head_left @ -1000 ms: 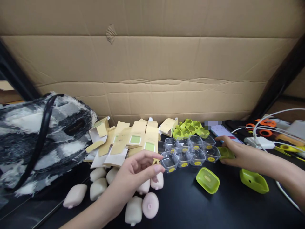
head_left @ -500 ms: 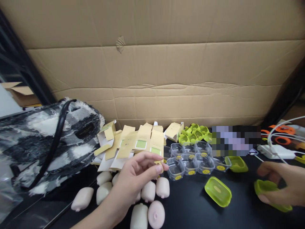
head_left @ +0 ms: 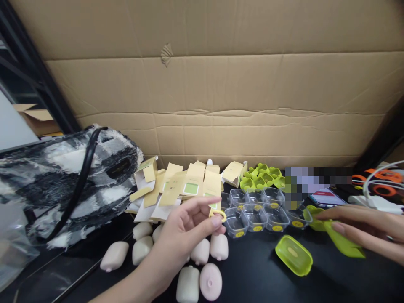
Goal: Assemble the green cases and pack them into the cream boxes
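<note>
Behind everything, a creased cardboard sheet (head_left: 221, 92) walls off the back of the black table (head_left: 252, 273), and a shaggy black-and-white bag (head_left: 63, 185) slumps at your far left. Next down in size, a heap of flattened kraft cartons (head_left: 176, 185) lies beside a block of clear plastic cups (head_left: 259, 208) with yellow stickers, with lime heart-shaped pieces (head_left: 260, 176) just behind them. A cluster of cream and pink squishy lumps (head_left: 195, 269) sits under your left forearm.

Your right hand (head_left: 369, 229) lies flat with fingers extended, pinching a lime green lid (head_left: 342, 244) against the table; a second lime lid (head_left: 294, 255) lies free just beside it. Your left hand (head_left: 186, 229) is raised above the lumps, thumb and forefinger closed on a small yellow ring (head_left: 218, 214).

That ring looks feather-light and probably a bit flexible, so it should slip easily; hold it across the band at the fingertips as you have it, not by the rim edge. The lid appears thin, stiff plastic, smooth enough to skate on the table; grip it by its raised edge.
</note>
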`<state>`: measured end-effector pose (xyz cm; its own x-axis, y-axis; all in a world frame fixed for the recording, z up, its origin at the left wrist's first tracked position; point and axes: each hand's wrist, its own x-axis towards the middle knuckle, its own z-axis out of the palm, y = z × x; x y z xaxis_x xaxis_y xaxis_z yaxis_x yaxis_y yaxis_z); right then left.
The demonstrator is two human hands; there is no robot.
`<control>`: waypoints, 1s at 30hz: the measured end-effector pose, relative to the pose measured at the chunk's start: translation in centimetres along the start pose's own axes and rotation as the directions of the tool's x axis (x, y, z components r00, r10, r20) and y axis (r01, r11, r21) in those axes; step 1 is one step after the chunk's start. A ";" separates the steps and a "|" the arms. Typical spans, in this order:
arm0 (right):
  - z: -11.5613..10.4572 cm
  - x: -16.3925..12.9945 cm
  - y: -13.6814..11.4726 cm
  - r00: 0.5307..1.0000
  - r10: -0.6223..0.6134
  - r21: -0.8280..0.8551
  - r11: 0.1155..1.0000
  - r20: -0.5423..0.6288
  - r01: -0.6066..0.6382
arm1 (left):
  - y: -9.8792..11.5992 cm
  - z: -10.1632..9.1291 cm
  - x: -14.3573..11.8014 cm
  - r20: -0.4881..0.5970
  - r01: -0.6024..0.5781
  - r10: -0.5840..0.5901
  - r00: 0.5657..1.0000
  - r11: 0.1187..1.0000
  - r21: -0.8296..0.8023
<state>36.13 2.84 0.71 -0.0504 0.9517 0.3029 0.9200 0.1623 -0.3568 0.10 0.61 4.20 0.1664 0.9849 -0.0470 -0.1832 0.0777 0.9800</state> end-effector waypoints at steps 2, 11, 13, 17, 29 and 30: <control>-0.7 0.0 -2.6 0.994 -0.020 0.141 0.990 0.110 0.005 | 0.0 -0.1 0.1 0.038 -0.001 -0.001 0.999 0.999 0.043; 5.9 -1.2 -12.4 0.937 -0.273 0.954 0.263 0.216 -0.143 | -0.9 -0.5 0.4 0.111 -0.116 0.090 0.990 0.961 0.252; 6.2 -1.9 -12.5 0.944 -0.255 0.948 0.290 0.207 -0.130 | -1.3 -0.5 0.3 0.141 -0.158 0.122 0.982 0.945 0.286; 4.9 -2.5 -12.4 0.964 -0.153 0.908 0.394 0.220 -0.145 | -1.6 -0.7 0.0 0.182 -0.180 0.130 0.975 0.939 0.292; 5.9 -3.4 -12.2 0.968 -0.251 0.897 0.424 -0.014 0.123 | -1.2 -0.8 -0.1 0.295 -0.467 0.365 0.883 0.736 0.490; 6.0 -3.7 -12.1 0.960 -0.280 0.888 0.439 -0.013 0.140 | -1.3 -0.7 -0.1 0.322 -0.533 0.425 0.846 0.692 0.488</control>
<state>22.80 -1.04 -1.38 -0.3008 0.8646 0.4024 0.0517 0.4361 -0.8984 -0.40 0.50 2.80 0.3749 0.8168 0.4385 0.2571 -0.5461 0.7973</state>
